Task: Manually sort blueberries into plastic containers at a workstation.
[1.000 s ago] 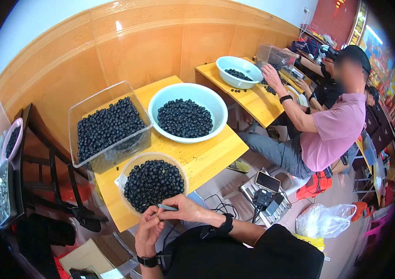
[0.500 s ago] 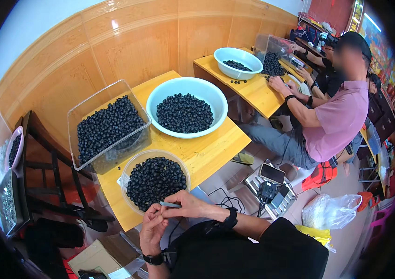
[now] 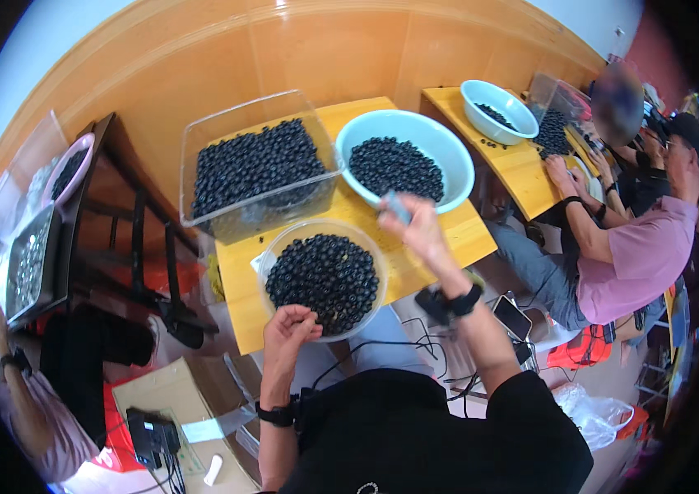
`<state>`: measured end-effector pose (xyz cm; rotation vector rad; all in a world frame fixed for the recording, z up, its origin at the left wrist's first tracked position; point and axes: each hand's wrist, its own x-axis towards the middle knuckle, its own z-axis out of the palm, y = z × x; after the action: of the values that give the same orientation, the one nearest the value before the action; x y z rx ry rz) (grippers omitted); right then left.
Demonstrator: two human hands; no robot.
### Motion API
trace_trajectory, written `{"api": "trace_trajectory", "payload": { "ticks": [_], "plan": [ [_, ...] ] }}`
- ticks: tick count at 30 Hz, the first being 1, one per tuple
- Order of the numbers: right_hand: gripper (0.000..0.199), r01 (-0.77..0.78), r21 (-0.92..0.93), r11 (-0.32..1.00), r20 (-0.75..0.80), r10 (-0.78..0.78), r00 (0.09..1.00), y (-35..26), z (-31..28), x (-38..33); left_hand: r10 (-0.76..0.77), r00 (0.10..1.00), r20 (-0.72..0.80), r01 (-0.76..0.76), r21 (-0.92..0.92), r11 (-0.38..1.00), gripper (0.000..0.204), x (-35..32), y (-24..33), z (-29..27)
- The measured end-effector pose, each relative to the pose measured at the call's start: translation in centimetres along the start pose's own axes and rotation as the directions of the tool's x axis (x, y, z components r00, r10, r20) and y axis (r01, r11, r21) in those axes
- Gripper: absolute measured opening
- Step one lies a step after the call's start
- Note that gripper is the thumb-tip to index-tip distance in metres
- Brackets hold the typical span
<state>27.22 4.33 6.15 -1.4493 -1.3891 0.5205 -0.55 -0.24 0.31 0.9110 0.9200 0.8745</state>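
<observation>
My right hand (image 3: 418,230) is raised over the rim of the light blue bowl (image 3: 448,144) of dark berries, gripping a small grey tool (image 3: 397,206). My left hand (image 3: 290,325) hovers at the near rim of the clear round bowl (image 3: 279,247) full of dark berries, fingers curled as if pinching one berry; I cannot see what is in them. A clear rectangular tub (image 3: 201,136) of the same berries stands behind on the yellow table (image 3: 238,276).
A second yellow table (image 3: 522,169) at the right holds another blue bowl (image 3: 497,99) and a clear tub (image 3: 559,115), where a person in a pink shirt (image 3: 641,259) works. A dark wooden chair (image 3: 131,239) stands left. A cardboard box (image 3: 168,412) lies at my feet.
My right hand has lifted from beside my left hand, up and right to the blue bowl's rim, carrying the grey tool. My left hand stays at the clear bowl. The view has shifted closer.
</observation>
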Motion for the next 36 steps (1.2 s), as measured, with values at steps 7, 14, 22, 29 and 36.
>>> {"api": "trace_trajectory", "payload": {
  "ticks": [7, 14, 22, 29, 36],
  "plan": [
    [0.025, 0.018, 0.006, 1.000, -0.123, -0.017, 0.992, -0.6, 0.2, 0.9, 0.145, 0.984, -0.101, -0.121, 0.217, 0.969, 0.018, 1.2, -0.6, -0.8],
    [0.014, -0.262, 0.047, 0.964, 0.002, 0.262, 0.965, 2.9, 3.8, -7.0, 0.508, 0.857, 0.085, -0.410, 0.708, 0.574, 0.030, 4.6, 0.5, 1.5],
    [0.011, -0.198, 0.029, 0.980, -0.021, 0.198, 0.980, 3.8, 4.8, -9.3, 0.466, 0.860, 0.208, -0.380, 0.871, 0.312, 0.020, 5.3, 0.4, 3.3],
    [0.013, -0.195, -0.061, 0.979, 0.025, 0.197, 0.980, 3.1, 5.0, -9.3, 0.361, 0.927, 0.104, -0.318, 0.727, 0.609, 0.016, 5.1, -0.7, 1.4],
    [0.014, -0.211, -0.109, 0.971, 0.007, 0.213, 0.977, 0.5, 3.7, -9.5, -0.050, 0.988, 0.143, 0.080, -0.212, 0.974, 0.021, 2.1, 0.6, 0.3]
  ]
}}
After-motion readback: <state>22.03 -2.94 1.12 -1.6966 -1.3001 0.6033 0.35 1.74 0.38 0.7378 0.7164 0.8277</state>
